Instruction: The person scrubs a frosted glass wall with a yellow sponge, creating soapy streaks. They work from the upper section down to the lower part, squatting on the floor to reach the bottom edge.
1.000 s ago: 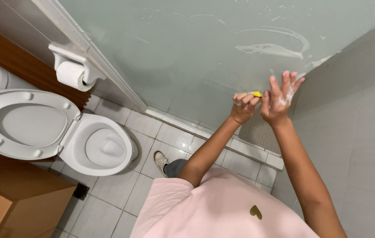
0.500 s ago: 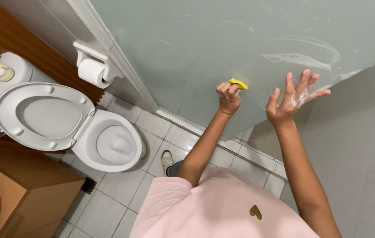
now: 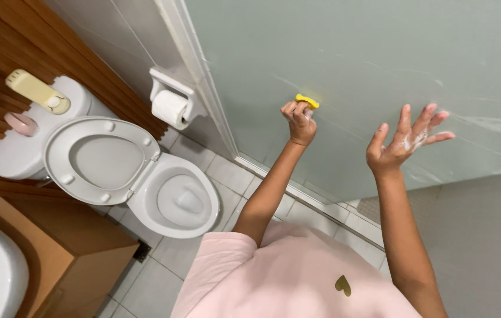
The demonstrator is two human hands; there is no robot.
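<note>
On the glass door [image 3: 344, 53], left hand [image 3: 298, 121] moved its yellow sponge [image 3: 307, 101] leftward (right hand [image 3: 404, 143] apart).

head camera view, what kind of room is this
A home bathroom, most likely. A white toilet stands with its lid up, a toilet paper roll hangs on the wall, and the left hand presses a yellow sponge to a soapy glass shower panel.
</note>
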